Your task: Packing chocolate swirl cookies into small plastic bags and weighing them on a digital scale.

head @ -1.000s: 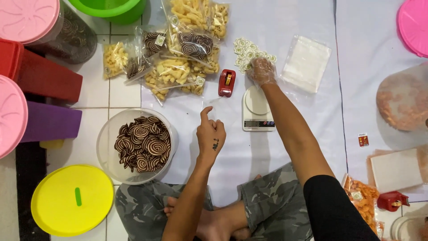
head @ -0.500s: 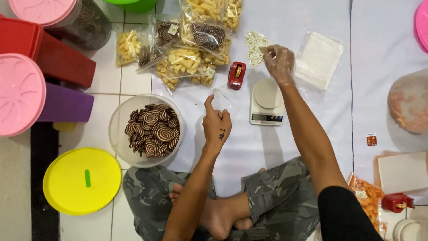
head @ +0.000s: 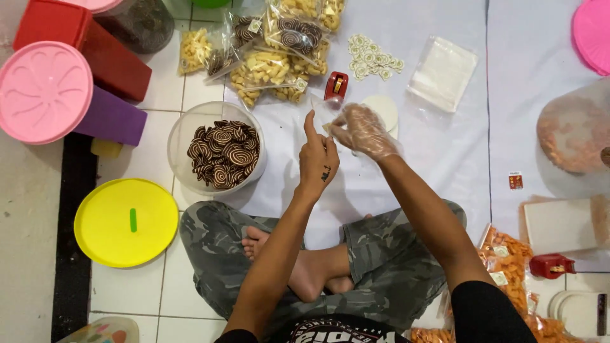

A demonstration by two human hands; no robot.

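White sheet: spread over the floor tiles, everything is laid out on it.
Clear tub: full of striped swirl cookies, just left of the hands.
Filled bags: piled beyond the tub.
Right hand: in a thin plastic glove, fingers curled, pinching the small clear bag at its mouth.
Left hand: bare, forefinger up, thumb nipping the same bag.
Small clear bag: held between both hands, above the sheet, in front of the white scale.
Tip: I'd say keep the mouth pulled taut and open.
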